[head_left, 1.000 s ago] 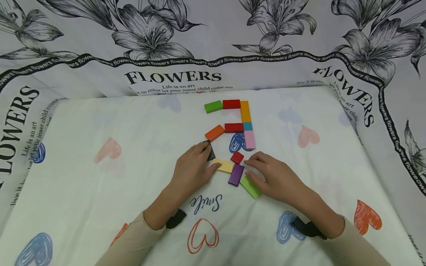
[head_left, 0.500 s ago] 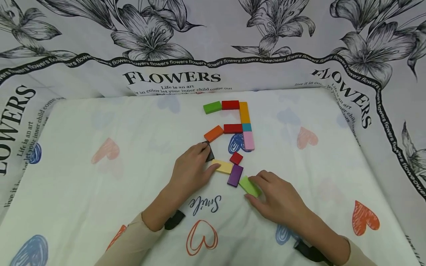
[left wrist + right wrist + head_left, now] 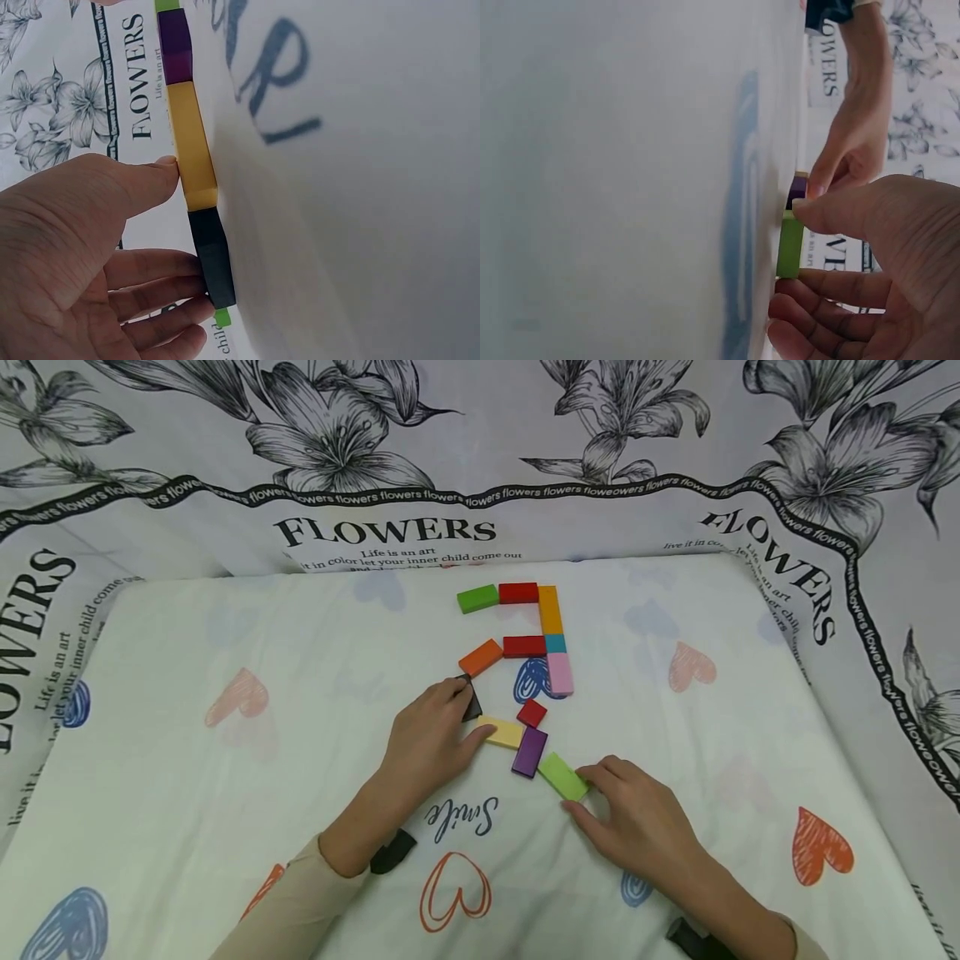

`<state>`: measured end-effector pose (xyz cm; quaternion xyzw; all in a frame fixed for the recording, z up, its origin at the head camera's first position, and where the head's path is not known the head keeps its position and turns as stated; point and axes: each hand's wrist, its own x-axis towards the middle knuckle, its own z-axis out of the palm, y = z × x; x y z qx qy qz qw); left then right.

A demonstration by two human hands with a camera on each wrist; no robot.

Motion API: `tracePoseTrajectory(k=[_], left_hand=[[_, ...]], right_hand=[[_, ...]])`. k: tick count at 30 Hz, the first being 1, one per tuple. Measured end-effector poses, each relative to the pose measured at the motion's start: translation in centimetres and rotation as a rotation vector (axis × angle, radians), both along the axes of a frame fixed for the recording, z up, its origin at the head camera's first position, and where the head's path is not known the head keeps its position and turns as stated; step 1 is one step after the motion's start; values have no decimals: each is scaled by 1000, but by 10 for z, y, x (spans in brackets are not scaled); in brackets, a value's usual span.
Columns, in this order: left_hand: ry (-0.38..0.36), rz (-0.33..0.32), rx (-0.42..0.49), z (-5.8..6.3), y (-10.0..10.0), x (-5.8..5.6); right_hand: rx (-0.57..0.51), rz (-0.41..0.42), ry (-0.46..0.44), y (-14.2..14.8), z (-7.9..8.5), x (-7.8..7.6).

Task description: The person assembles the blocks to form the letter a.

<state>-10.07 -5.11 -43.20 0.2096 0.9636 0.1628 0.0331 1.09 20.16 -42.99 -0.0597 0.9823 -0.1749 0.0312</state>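
In the head view, my left hand [image 3: 431, 735] rests at the black block [image 3: 472, 703], its fingers partly covering it. Its thumb touches the yellow block [image 3: 501, 732]; the left wrist view shows the fingers lying against the black block's side. My right hand [image 3: 633, 810] pinches the near right end of the light green block [image 3: 562, 777] between thumb and forefinger. That block slants down from the purple block [image 3: 529, 752], which meets the yellow block's right end. A small red block [image 3: 532, 712] sits above the purple one, one corner close to it.
Farther back, an orange block [image 3: 480, 657], a red block [image 3: 524, 647], a teal block [image 3: 555, 643], a pink block [image 3: 559, 674], an amber block [image 3: 550, 609], another red block [image 3: 518, 593] and a green block [image 3: 477, 599] continue the line on the printed cloth [image 3: 337, 635].
My right hand has moved down and right, from beside the small red and purple blocks to the light green block's outer end. The left hand stays on the black and yellow blocks.
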Motion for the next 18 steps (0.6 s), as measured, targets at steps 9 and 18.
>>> tracePoseTrajectory(k=[9, 18], left_hand=[[-2, 4, 0, 2, 1, 0], [9, 0, 3, 0, 0, 0]], right_hand=[[-16, 11, 46, 2, -4, 0], [-62, 42, 157, 14, -4, -5]])
